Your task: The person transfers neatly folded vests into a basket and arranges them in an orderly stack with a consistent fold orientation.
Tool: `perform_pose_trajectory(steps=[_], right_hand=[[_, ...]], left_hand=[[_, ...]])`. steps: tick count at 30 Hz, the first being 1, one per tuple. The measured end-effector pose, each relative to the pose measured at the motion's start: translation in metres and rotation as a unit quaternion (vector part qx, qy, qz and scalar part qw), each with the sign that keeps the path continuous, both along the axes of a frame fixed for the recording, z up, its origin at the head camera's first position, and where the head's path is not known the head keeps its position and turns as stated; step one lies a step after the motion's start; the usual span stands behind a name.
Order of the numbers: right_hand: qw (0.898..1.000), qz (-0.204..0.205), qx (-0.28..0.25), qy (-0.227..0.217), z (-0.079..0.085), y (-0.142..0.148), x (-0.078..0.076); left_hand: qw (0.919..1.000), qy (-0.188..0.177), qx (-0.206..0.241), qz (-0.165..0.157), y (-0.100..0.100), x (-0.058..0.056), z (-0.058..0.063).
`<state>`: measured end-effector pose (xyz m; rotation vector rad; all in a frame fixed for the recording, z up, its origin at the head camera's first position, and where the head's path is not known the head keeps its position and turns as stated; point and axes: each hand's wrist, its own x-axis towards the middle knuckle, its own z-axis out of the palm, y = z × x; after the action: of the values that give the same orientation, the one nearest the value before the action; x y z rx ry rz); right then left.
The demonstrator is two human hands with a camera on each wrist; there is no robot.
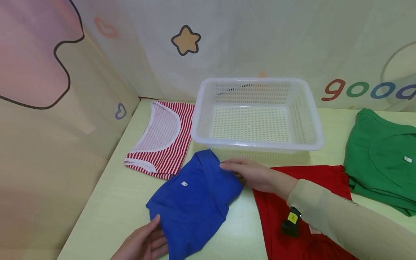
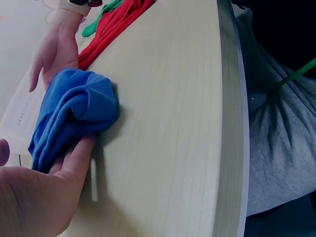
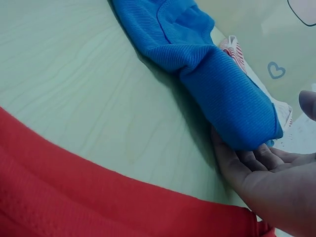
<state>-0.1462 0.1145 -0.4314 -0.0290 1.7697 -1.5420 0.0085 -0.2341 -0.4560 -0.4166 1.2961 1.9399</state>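
Observation:
A folded blue shirt (image 1: 195, 202) with a small white neck label lies on the table between both hands. My left hand (image 1: 146, 240) is at its near left edge, fingers tucked beneath the cloth. In the left wrist view, the left thumb (image 2: 3, 152) stands apart from the fabric. At the shirt's right side is my right hand (image 1: 253, 173); its fingers (image 3: 247, 160) reach under the rolled end of the cloth. The right thumb (image 3: 308, 104) is raised off the fabric in the right wrist view.
Behind the blue shirt stands a white plastic basket (image 1: 256, 145). A red-and-white striped top (image 1: 175, 151) lies folded at the back left. A red garment (image 1: 273, 216) lies under the right forearm, and a folded green shirt (image 1: 373, 159) is at far right. Walls border the table behind and left.

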Motion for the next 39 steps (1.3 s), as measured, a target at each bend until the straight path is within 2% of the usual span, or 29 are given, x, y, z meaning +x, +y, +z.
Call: perform_pose_trajectory(steps=[4,9,17,22,25,31,36,39], right_hand=[[1.000,0.002,0.004,-0.003,-0.002,-0.003,-0.001],[1.000,0.007,0.003,-0.005,-0.003,-0.006,0.000],[1.000,0.016,0.004,-0.005,-0.002,-0.014,-0.002],[1.000,0.018,0.007,-0.003,-0.005,-0.019,-0.002],[1.000,0.015,0.013,0.000,-0.007,-0.022,-0.001],[1.000,0.011,0.023,0.011,-0.011,-0.023,0.000],[1.000,0.006,0.007,0.027,-0.015,-0.020,0.000],[1.000,0.000,0.005,0.031,-0.016,-0.016,0.000]], left_hand=[[0.9997,0.023,0.004,0.009,-0.001,-0.003,-0.002],[0.9994,0.034,0.003,0.004,0.002,-0.008,0.001],[0.9995,0.026,-0.011,0.018,0.010,-0.018,0.007],[0.9995,0.019,-0.009,0.022,0.012,-0.021,-0.001],[0.9994,0.003,-0.008,0.034,0.012,-0.023,-0.006],[0.9969,0.031,-0.054,0.047,0.019,-0.023,-0.008],[0.9931,0.023,-0.090,0.071,0.023,-0.022,-0.001],[0.9915,0.018,-0.109,0.069,0.020,-0.022,0.003]])
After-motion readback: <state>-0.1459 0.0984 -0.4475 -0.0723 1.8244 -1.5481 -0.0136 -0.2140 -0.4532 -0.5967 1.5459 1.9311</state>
